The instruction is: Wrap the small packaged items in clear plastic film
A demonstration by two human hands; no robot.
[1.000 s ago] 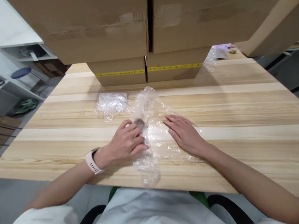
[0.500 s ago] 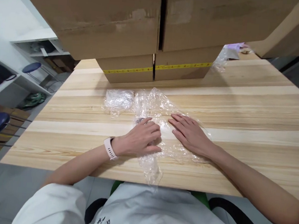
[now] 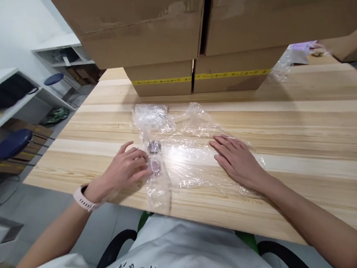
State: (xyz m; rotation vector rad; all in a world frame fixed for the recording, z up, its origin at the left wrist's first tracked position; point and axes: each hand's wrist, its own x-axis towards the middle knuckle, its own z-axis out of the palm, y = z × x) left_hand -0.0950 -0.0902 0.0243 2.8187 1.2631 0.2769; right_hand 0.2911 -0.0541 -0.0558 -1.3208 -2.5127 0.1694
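A sheet of clear plastic wrap (image 3: 188, 164) lies crinkled on the wooden table. Along its left side, under folded film, are a small dark item (image 3: 154, 147) and a pinkish one (image 3: 155, 167); their kind cannot be made out. My left hand (image 3: 128, 165) is beside them, fingers loosely curved and apart, the fingertips at the film's left edge. Spread flat on the right part of the wrap is my right hand (image 3: 234, 160), holding nothing. Behind the small items lies a bundle wrapped in clear film (image 3: 150, 116).
Stacked cardboard boxes (image 3: 161, 79) with yellow tape stand at the back of the wooden table (image 3: 308, 163). More clear plastic (image 3: 281, 70) lies at the far right. Blue stools (image 3: 13, 143) and white shelves stand left of the table. A chair armrest (image 3: 292, 263) is near my right side.
My left hand has moved left, off the middle of the wrap, uncovering the dark and pinkish items. The folded strip of film has shifted left. My right hand stays flat; the view has turned slightly.
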